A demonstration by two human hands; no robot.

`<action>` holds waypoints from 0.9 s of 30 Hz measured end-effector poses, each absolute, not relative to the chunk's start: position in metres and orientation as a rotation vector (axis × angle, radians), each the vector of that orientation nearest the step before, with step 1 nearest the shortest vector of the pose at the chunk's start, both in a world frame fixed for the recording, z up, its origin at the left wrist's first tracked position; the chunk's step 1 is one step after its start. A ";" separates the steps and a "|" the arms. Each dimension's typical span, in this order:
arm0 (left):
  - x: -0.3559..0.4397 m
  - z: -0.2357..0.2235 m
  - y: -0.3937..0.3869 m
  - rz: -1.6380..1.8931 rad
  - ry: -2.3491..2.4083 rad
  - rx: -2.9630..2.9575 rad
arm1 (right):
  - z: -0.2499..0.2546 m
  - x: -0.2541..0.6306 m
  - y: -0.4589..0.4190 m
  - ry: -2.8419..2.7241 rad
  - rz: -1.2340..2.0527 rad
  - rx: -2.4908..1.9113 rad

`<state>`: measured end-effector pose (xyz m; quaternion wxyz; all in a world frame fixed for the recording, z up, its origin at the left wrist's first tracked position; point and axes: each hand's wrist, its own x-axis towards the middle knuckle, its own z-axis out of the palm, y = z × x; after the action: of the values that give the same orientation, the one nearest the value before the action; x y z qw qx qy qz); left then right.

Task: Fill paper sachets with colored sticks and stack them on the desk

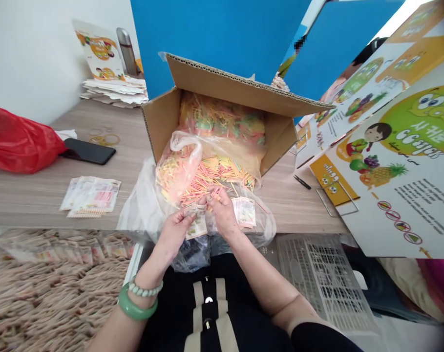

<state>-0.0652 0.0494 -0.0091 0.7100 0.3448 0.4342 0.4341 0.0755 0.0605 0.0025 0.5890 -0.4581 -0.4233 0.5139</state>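
The left hand [174, 230] holds a small printed packet [197, 222] upright by its lower edge, fingers pinched shut on it, while the right hand [222, 210] meets it at the top edge. The right fingers are closed narrow there, seemingly gripping a few coloured sticks at the packet's mouth, though the view is too small to be certain. Both hands work just in front of a clear plastic bag [192, 166] heaped with pink, yellow and green sticks [214, 173], which spills out of an open cardboard box [222, 98] tipped toward the person — a placement that keeps the loose sticks within easy reach. Another packet [244, 211] lies on the plastic just beside the right hand.

On the tabletop [31, 195] to the left a small stack of flat packets [92, 195] sits well apart from the bag, with a black phone [88, 150], some rubber bands [104, 137] and a red bag [16, 142] beyond. Below the tabletop edge, a large pile of filled packets [60, 274] lies at the left — kept separate from the flat ones. Printed display boards [401, 146] lean at the right.
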 end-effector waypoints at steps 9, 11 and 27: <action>-0.083 -0.010 0.052 0.965 1.163 1.086 | 0.041 0.074 0.054 -0.948 1.087 -0.911; -0.082 -0.010 0.051 0.908 1.181 1.135 | 0.048 0.069 0.052 -0.987 1.068 -0.913; -0.082 0.007 0.043 0.852 1.075 0.938 | 0.039 0.048 0.044 -1.129 1.259 -1.029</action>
<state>-0.0822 0.0429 0.0075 0.6741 0.4171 0.4776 0.3789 0.0478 0.0442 0.0394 0.5488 -0.4345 -0.4769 0.5316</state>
